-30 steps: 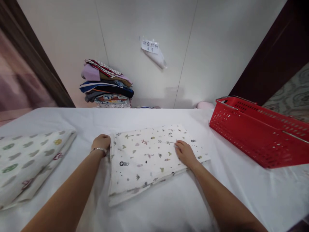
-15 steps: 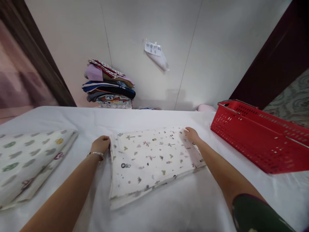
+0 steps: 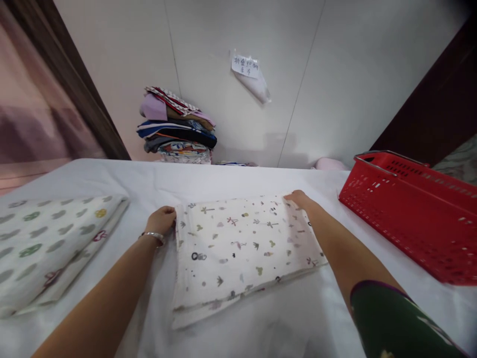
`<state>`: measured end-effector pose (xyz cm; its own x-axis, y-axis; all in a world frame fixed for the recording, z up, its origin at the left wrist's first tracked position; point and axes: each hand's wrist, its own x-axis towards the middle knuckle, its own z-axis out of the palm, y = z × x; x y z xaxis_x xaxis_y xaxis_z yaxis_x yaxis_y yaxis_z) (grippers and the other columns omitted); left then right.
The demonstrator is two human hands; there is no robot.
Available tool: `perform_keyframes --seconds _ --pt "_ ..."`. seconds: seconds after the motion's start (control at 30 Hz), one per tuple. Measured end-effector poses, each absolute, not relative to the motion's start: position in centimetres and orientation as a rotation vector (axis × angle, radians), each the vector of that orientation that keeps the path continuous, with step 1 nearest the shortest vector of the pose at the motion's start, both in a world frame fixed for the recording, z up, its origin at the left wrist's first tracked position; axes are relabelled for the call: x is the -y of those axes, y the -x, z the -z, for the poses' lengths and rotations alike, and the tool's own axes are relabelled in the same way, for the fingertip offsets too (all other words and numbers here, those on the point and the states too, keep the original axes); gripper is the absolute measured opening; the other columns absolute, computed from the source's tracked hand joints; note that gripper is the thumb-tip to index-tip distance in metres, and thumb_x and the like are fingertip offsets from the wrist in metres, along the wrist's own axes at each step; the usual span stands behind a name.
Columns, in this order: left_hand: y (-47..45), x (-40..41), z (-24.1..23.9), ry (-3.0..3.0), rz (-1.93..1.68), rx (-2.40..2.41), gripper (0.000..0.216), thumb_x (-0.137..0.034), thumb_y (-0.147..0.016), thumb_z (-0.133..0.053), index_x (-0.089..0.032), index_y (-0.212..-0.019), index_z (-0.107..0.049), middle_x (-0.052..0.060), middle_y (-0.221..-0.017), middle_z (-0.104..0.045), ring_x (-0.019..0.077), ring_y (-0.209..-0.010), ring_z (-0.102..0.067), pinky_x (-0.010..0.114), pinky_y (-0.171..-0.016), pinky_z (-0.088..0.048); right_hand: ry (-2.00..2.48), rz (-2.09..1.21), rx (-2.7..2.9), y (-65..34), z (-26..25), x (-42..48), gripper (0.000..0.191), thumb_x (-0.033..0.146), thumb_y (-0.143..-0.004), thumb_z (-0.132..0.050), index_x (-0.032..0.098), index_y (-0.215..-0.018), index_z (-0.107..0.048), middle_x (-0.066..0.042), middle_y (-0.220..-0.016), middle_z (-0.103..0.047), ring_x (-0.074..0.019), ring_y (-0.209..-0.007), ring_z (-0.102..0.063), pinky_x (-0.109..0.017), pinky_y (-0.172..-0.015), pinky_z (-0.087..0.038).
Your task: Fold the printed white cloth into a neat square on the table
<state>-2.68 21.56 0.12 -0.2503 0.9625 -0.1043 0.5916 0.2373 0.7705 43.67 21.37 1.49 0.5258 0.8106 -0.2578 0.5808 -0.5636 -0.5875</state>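
Note:
A folded white cloth [image 3: 238, 251] with small printed figures lies flat on the white table [image 3: 238, 179] in front of me. My left hand [image 3: 161, 220], with a bracelet at the wrist, grips the cloth's far left corner. My right hand [image 3: 298, 199] rests on the far right corner, fingers closed over the edge. Both forearms run alongside the cloth.
A thicker folded cloth [image 3: 48, 243] with green and yellow prints lies at the left. A red plastic basket [image 3: 413, 214] stands at the right. A stack of folded clothes [image 3: 177, 127] sits against the wall, below a paper note [image 3: 245, 67].
My right hand has moved from the cloth's middle right to its far right corner. My left hand stays at the far left corner. The view has shifted slightly.

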Motion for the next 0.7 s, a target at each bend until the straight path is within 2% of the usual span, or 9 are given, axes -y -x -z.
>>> perform_keyframes --seconds 0.17,0.33,0.53,0.7 --pt "2.3 -21.3 -0.7 -1.371 -0.8 -1.939 0.013 -0.03 -0.064 -0.058 -0.019 -0.06 -0.053 -0.001 -0.047 -0.056 0.0135 -0.048 -0.054 0.021 -0.046 -0.04 2.291 -0.551 1.204 -44.3 -1.0 -21.1 0.038 0.038 -0.068 -0.062 0.012 -0.096 -0.056 -0.01 -0.093 -0.06 -0.0186 -0.074 -0.057 -0.029 -0.059 -0.048" --pt "2.0 -22.1 -0.7 -1.316 -0.777 -1.969 0.007 -0.02 -0.064 -0.052 -0.018 -0.063 -0.058 -0.002 -0.047 -0.055 0.0131 -0.049 -0.055 0.022 -0.053 -0.043 2.339 -0.364 1.269 -44.3 0.2 -21.3 0.036 0.035 -0.071 -0.057 0.01 -0.096 -0.059 -0.014 -0.098 -0.059 -0.0261 -0.092 -0.055 -0.034 -0.078 -0.044" --pt "2.6 -22.2 -0.1 -1.327 -0.794 -1.915 0.011 -0.018 -0.064 -0.055 -0.017 -0.07 -0.063 -0.002 -0.052 -0.058 0.0098 -0.048 -0.053 0.019 -0.054 -0.042 2.42 -0.198 1.4 -44.9 2.0 -22.2 0.055 0.04 -0.072 -0.053 0.012 -0.119 -0.052 -0.016 -0.109 -0.058 -0.0276 -0.099 -0.055 -0.035 -0.081 -0.042" --pt "2.9 -21.6 0.1 -1.296 -0.832 -1.864 0.02 -0.021 -0.066 -0.056 -0.017 -0.084 -0.063 -0.003 -0.055 -0.059 0.0075 -0.047 -0.051 0.017 -0.05 -0.04 2.46 -0.113 1.496 -44.7 2.1 -21.7 0.055 0.042 -0.081 -0.042 0.013 -0.127 -0.046 -0.017 -0.113 -0.056 -0.0289 -0.102 -0.054 -0.039 -0.083 -0.042"
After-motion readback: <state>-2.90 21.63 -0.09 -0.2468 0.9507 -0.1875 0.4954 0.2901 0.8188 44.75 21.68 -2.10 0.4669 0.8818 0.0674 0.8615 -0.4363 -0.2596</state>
